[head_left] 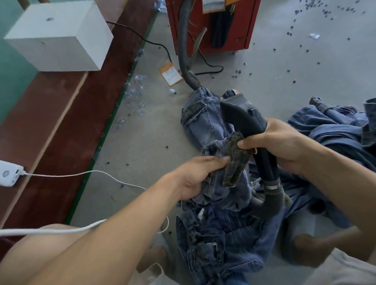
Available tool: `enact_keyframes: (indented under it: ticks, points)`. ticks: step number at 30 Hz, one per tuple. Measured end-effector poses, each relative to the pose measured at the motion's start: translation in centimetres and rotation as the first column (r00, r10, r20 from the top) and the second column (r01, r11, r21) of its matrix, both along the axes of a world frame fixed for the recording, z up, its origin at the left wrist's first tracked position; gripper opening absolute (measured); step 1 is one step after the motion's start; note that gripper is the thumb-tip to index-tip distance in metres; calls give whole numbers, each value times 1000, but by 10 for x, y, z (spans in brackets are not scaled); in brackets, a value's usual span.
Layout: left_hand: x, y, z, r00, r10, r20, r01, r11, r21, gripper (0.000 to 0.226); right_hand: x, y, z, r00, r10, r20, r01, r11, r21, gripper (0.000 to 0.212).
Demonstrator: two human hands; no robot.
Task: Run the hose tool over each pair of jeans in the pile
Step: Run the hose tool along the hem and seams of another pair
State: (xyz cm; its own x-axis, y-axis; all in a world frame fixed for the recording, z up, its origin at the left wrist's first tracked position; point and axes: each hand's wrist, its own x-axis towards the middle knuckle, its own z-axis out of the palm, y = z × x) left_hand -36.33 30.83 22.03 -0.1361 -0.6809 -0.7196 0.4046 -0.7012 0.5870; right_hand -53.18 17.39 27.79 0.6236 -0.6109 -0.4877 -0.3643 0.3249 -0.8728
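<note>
Nearest the camera, bare forearms and knees fill the lower edge, cut off by the frame, and a white cable (58, 230) crosses the left forearm. Just beyond the knees lies a dark crumpled pair of jeans (218, 243) on the grey floor (140, 139); its shape is hard to read among the folds.

Above that pair, the left hand (196, 176) is clenched on the bunched denim of the held jeans (205, 124), its fingertips buried in the cloth beside a dark camouflage-patterned flap (236, 159). The right hand (283, 145) grips the black hose tool (243, 117) around its handle, and its thumb also pins the top of the flap against the tool; the fingers are hidden behind the handle. The tool's wide nozzle rests above the upper part of the held jeans, whether touching or not I cannot tell. Below the hand the tool joins a ribbed grey hose (272, 201) that curls under the right wrist and out of sight.

Right of the tool, a pile of blue jeans (331, 133) runs off the frame. Beyond the held jeans, the hose reappears (183, 46) and climbs to a red cabinet (251, 23), cut off at the top. Small dark scraps (306, 10) dot the floor to its right. Left of the cabinet, a white box (57, 38) sits on a reddish surface (60, 117).
</note>
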Motion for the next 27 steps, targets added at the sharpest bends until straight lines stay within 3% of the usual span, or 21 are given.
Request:
enact_keyframes:
  ticks: [2,4,6,8,10,11,13,15,18,20,23,27]
  points:
    - [3,-5,0,983,181,-16,-182,980,-76,32,-5,-4,-2,999,-32,-30,31,999,-11,24]
    - [10,-8,0,913,390,-119,-403,907,-118,10,-11,-8,-5,994,-81,-71,79,997,-22,22]
    - [19,-6,1,841,487,-236,-519,850,-92,17,-17,-9,-10,985,-132,-111,131,991,-12,19]
    - [21,-1,6,856,414,-309,-447,894,-38,12,-20,-6,-15,978,-151,-144,151,988,-8,19]
    - [15,7,7,909,271,-316,-281,960,16,47,-21,-2,-19,978,-131,-163,125,991,-46,23]
    - [11,10,8,921,210,-328,-209,977,38,52,-21,-1,-20,980,-111,-164,101,992,-70,25]
    - [1,15,9,932,164,-324,-144,986,87,38,-19,3,-20,982,-51,-181,30,993,-115,28]
    - [-2,15,8,939,186,-289,-167,982,88,31,-17,7,-18,977,-2,-213,-32,987,-156,28]
    - [9,11,9,907,307,-287,-313,949,25,44,-16,8,-11,954,-24,-297,-69,952,-299,38]
    - [22,10,13,874,365,-321,-390,921,-14,50,-21,4,-3,928,-101,-359,-85,881,-466,43]
    - [35,12,18,840,365,-401,-424,903,-65,53,-36,-4,16,914,-134,-384,-161,748,-644,32]
    - [34,14,23,828,359,-431,-442,891,-107,53,-52,9,36,893,71,-444,-386,627,-677,26]
